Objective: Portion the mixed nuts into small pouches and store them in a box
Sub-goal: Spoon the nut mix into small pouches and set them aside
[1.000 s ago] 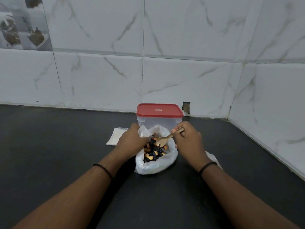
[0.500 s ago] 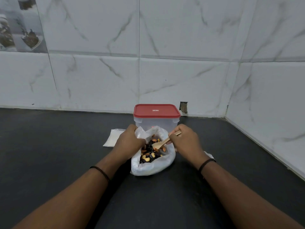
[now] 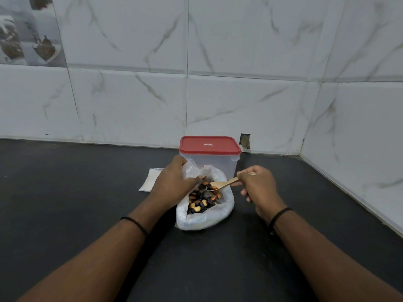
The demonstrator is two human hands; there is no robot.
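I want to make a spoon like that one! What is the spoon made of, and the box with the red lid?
The spoon looks like wood: pale tan, matte, no shine. It could be bamboo; I cannot tell. The box looks like clear plastic, since you can see through its walls. Its red lid looks like smooth, slightly glossy plastic with a moulded rim.

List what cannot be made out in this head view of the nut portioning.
- Box contents: frosted wall, red lid on, the bag covering its lower front.
- Small pouch opening: covered by the left hand gripping it.
- Lid label: too small to read.
- Flat packet: right part hidden behind the left hand.
- Spoon handle end: mostly hidden inside the right hand.
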